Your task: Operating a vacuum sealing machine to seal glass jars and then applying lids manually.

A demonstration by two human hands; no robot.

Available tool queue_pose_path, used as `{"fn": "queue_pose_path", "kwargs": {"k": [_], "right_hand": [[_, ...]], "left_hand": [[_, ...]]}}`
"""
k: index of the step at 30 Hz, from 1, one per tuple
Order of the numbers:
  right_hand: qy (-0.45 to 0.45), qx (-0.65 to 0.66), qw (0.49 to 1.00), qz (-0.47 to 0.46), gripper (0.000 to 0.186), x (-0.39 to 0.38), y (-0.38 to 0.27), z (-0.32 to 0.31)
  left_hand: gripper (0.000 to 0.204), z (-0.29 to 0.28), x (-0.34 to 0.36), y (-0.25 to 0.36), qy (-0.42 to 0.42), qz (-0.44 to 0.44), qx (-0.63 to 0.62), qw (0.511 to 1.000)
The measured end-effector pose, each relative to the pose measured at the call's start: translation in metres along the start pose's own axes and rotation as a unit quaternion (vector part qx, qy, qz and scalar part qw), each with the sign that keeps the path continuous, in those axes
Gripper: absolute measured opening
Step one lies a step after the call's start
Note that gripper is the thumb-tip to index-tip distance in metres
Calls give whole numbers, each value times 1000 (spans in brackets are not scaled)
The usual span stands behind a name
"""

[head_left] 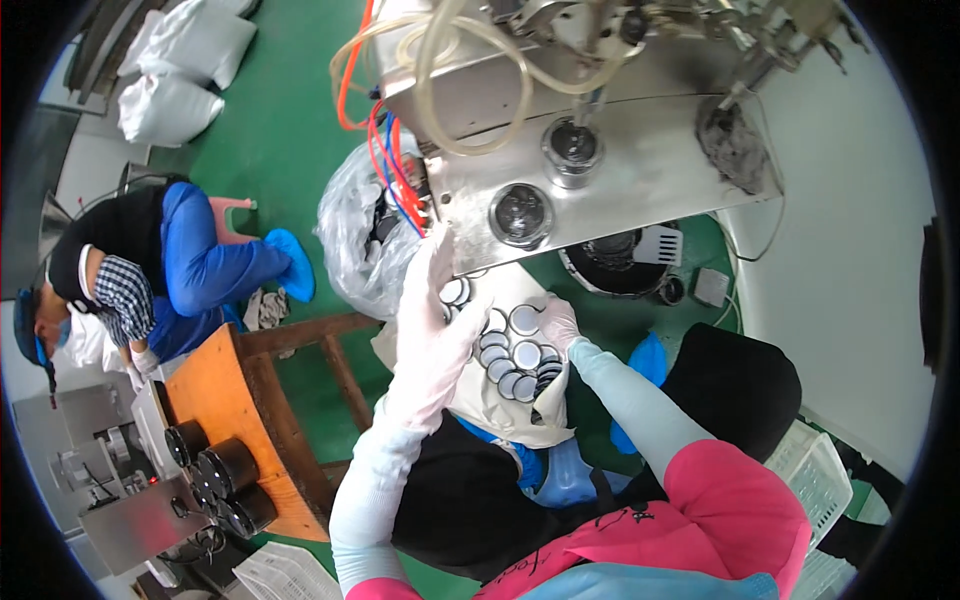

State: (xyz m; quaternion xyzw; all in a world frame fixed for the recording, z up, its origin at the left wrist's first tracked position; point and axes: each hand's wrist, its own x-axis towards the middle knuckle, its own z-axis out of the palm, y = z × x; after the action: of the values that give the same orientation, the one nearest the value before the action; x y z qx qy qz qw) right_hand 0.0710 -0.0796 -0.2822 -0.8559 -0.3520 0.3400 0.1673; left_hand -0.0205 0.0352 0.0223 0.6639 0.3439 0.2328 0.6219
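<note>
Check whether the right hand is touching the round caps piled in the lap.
Touching. The head view shows the gloved right hand resting against the edge of the pile of round caps, with no gap between them.

Factory floor; steel filling machine (600, 170), hoses (440, 90), green floor (280, 120), stacked jars (225, 475)

Left hand (432, 330): thin pale glove, smooth, matt; pale cloth sleeve behind. Right hand (558, 322): same glove and sleeve. Lids (512, 352) between fingers: round, shiny metal, dark rims, on cream cloth (500, 405), creased, matt. Machine plate (610, 180) above fingertips: brushed steel, dull sheen; two jars (521, 213) on it, glossy black. Hoses (440, 70): clear soft plastic. Bag (360, 235) left of fingers: crinkled clear plastic. Table (215, 385) far left: bare orange wood. Floor (285, 120): green, smooth.
</note>
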Motion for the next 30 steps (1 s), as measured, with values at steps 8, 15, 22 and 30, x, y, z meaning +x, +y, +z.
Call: {"fn": "queue_pose_path", "kwargs": {"k": [8,15,22,30], "right_hand": [[-13,676,724,139,25,-72,28,-75],[-94,782,612,-71,32,-126,-15,-211],[-59,594,745,-299,57,-128,-88,-293],[17,43,778,-626,36,-207,-148,-315]], "left_hand": [[97,68,52,-70,116,137,33,983],[75,80,47,-64,131,92,-109,981],[74,88,-46,-22,122,138,-125,975],[55,81,-128,55,-51,35,-298,953]]}}
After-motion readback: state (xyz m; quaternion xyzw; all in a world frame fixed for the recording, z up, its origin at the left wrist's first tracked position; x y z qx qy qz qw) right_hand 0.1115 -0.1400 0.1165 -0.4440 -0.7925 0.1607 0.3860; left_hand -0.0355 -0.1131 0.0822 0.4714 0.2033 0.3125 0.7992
